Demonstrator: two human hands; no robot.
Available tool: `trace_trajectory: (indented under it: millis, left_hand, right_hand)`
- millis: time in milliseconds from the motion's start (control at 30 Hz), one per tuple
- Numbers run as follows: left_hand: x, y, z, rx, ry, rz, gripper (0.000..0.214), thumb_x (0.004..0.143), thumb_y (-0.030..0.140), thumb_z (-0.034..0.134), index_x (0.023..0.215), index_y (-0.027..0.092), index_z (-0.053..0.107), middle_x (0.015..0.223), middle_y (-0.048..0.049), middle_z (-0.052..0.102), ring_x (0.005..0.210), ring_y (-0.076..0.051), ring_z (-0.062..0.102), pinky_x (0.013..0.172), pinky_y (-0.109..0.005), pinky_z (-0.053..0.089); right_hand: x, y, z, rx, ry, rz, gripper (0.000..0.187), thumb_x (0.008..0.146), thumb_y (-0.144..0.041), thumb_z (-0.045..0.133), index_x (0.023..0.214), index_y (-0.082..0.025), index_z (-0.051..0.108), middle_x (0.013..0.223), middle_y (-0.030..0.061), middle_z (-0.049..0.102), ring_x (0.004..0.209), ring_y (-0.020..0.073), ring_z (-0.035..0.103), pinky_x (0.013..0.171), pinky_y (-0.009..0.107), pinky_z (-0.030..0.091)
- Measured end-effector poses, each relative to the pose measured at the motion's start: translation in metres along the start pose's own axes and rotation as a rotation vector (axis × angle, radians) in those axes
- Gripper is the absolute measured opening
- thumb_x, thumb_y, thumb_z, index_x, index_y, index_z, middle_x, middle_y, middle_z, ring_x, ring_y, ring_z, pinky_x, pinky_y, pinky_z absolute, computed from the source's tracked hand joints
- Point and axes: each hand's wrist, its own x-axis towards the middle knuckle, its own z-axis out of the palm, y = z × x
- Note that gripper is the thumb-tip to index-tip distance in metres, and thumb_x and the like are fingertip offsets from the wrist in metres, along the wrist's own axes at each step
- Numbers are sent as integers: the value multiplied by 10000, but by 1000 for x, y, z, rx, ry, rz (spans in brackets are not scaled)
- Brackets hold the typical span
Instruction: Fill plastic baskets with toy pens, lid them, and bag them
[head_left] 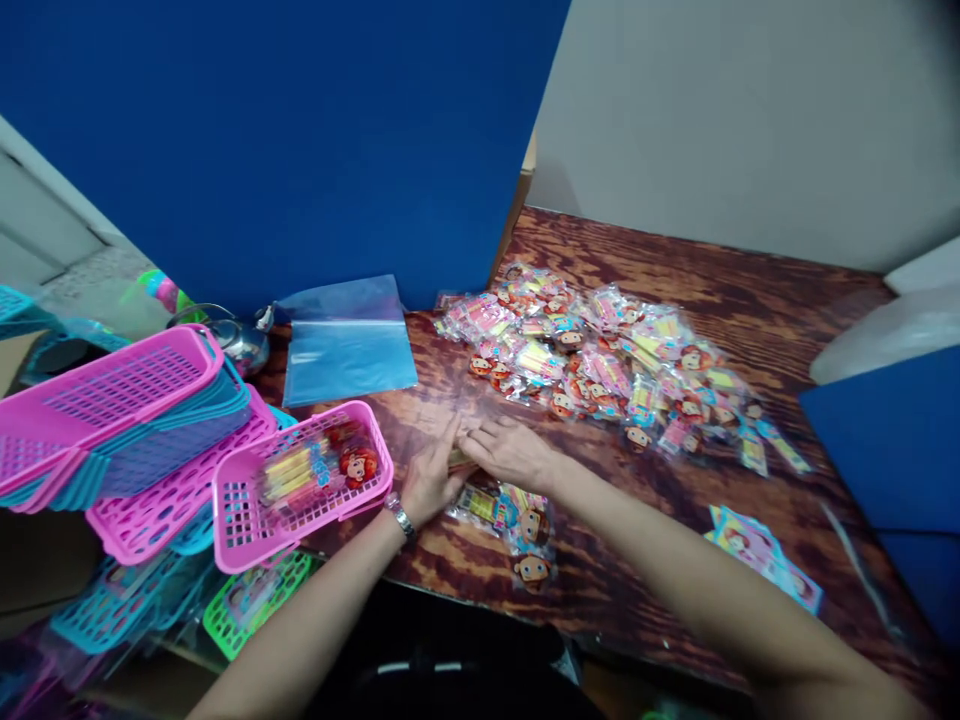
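Observation:
My left hand (pixel 431 477), with a metal watch (pixel 400 515) at its wrist, is closed at the middle of the table. My right hand (pixel 508 450) meets it there, fingers bent and pressed together. Between them they grip what looks like a clear plastic packet (pixel 466 425), mostly covered by the fingers. Just below the hands lie several filled character packets (pixel 510 513) with yellow pieces inside. To the left of my left hand, a pink basket (pixel 379 440) holds a packet (pixel 319 470) with yellow sticks and a red-haired figure.
A large pile of similar packets (pixel 592 360) spreads behind my hands. Clear plastic bags (pixel 349 345) lie at the back left, near a metal kettle (pixel 244 340). Stacked pink and blue baskets (pixel 112 390) crowd the left. Printed cards (pixel 765 555) lie right, near a blue panel (pixel 892 430).

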Motion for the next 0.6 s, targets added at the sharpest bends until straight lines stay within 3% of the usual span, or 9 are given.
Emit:
trace_trajectory:
  millis: [100,167,267,400,500,600]
  left_hand:
    - [-1,7,-7,-9,123,-45,434,845,216,559,1268,191,465,1135,-97,629,1005,-191,622,868,-308,508]
    - [-3,10,-9,-24,208,-126,347,835,219,576,1179,195,536,1086,-72,651,975,-180,629,862,-299,507]
    - [-5,14,-7,-60,278,-224,317,811,234,609,1124,195,567,1048,-52,666,935,-174,639,841,-295,513]
    - [-3,19,-4,-125,280,-266,314,790,250,631,1095,197,582,1032,-46,675,913,-173,647,827,-298,519]
    - [-2,22,-6,-144,277,-287,326,775,263,645,1088,193,588,1024,-49,678,893,-180,652,817,-317,527]
    - [-3,24,-10,-162,280,-297,337,772,267,645,1093,183,587,1019,-55,677,874,-185,655,810,-336,532]
  right_hand:
    - [-24,-6,-6,-23,240,37,259,944,-179,352,1128,-188,533,1144,96,598,1029,210,506,835,373,373]
    - [-43,-17,2,-2,284,96,227,934,-175,381,1038,-214,580,1018,64,636,933,184,529,802,343,373]
    - [-56,-42,26,57,102,264,160,890,-274,503,978,-193,608,838,58,633,786,183,539,717,311,394]
    - [-41,-72,45,158,-117,522,622,725,-489,676,1214,-144,508,1020,137,614,944,280,531,798,380,419]
    - [-39,-83,38,248,-151,496,398,807,-396,609,1132,-171,557,996,113,620,962,265,532,849,385,407]
    - [-60,-91,29,392,-123,532,196,871,-338,499,959,-199,606,981,81,600,927,219,538,816,327,426]
